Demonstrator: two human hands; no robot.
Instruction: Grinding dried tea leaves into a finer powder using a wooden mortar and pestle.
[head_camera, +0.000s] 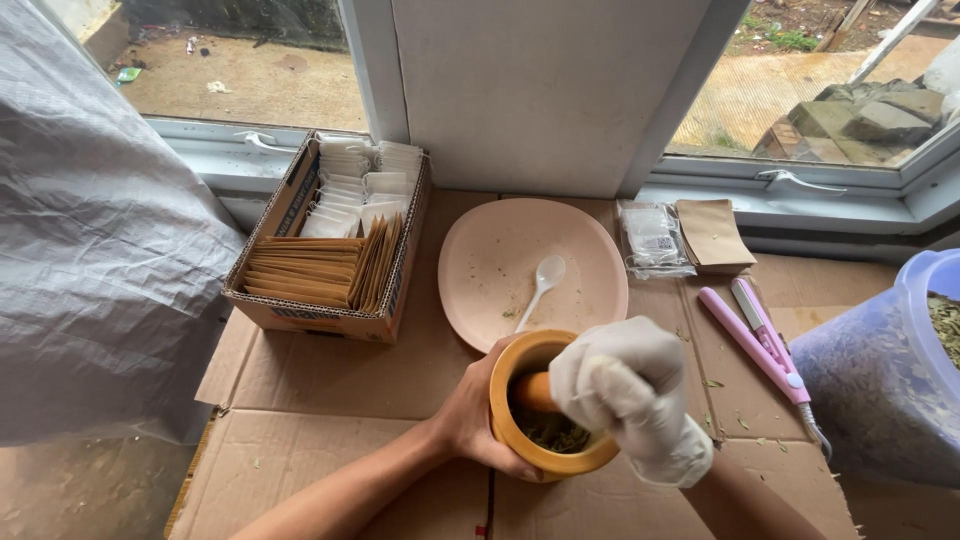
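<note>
A wooden mortar (510, 428) stands on flattened cardboard near the front, with green dried leaves (552, 433) in its bowl. My bare left hand (468, 415) wraps around the mortar's left side. My right hand (630, 395), in a white glove, grips a wooden pestle (533, 392) whose end is down inside the bowl. Just behind the mortar lies a pale pink plate (500, 260) with a white plastic spoon (542, 285) and a few leaf crumbs on it.
A cardboard box (300, 310) of brown and white sachets sits at back left. A clear packet (652, 240), brown envelope (712, 235) and pink mini sealer (755, 338) lie to the right. A plastic tub of dried leaves (885, 385) stands far right; a grey tarp (90, 250) hangs left.
</note>
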